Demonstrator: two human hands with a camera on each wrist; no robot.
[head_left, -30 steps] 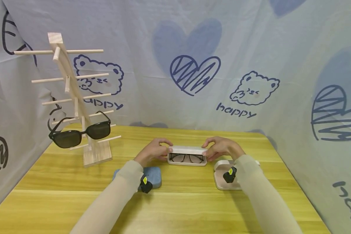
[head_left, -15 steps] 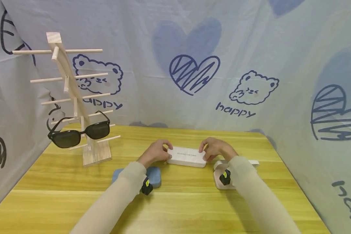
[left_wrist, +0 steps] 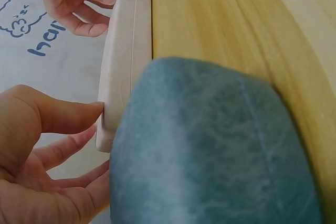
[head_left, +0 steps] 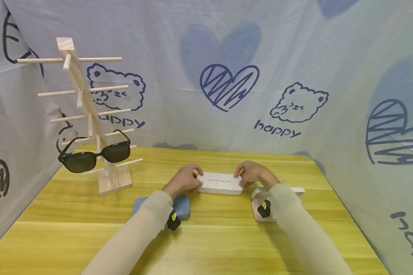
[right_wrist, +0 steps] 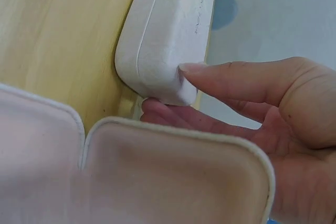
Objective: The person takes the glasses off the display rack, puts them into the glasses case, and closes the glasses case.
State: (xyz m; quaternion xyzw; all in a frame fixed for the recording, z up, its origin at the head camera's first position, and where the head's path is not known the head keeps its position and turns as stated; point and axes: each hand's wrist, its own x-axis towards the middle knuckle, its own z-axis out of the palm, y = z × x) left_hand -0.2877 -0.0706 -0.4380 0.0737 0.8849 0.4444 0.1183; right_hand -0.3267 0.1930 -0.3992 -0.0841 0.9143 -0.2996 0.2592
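Note:
A white glasses case (head_left: 218,184) lies on the table with its lid closed and small printing on top. My left hand (head_left: 185,178) holds its left end; in the left wrist view the thumb presses the near corner of the case (left_wrist: 119,61) and the other fingers bend behind. At the opposite end my right hand (head_left: 254,174) grips with the thumb on top, while in the right wrist view a fingertip sits under the corner of the case (right_wrist: 157,51). The eyeglasses inside are hidden by the lid.
A blue case (head_left: 182,207) lies beneath the left forearm. A second pale case (head_left: 259,214), lid raised and pink inside, stands by the right wrist. Black sunglasses (head_left: 115,152) hang on a wooden rack (head_left: 115,181) at left. A printed cloth (head_left: 179,114) surrounds the wooden table (head_left: 213,244).
The lid of the white case came down over the eyeglasses between the first and second frames. Both hands lowered slightly with it, the right shifting a little left; since then they stay nearly still.

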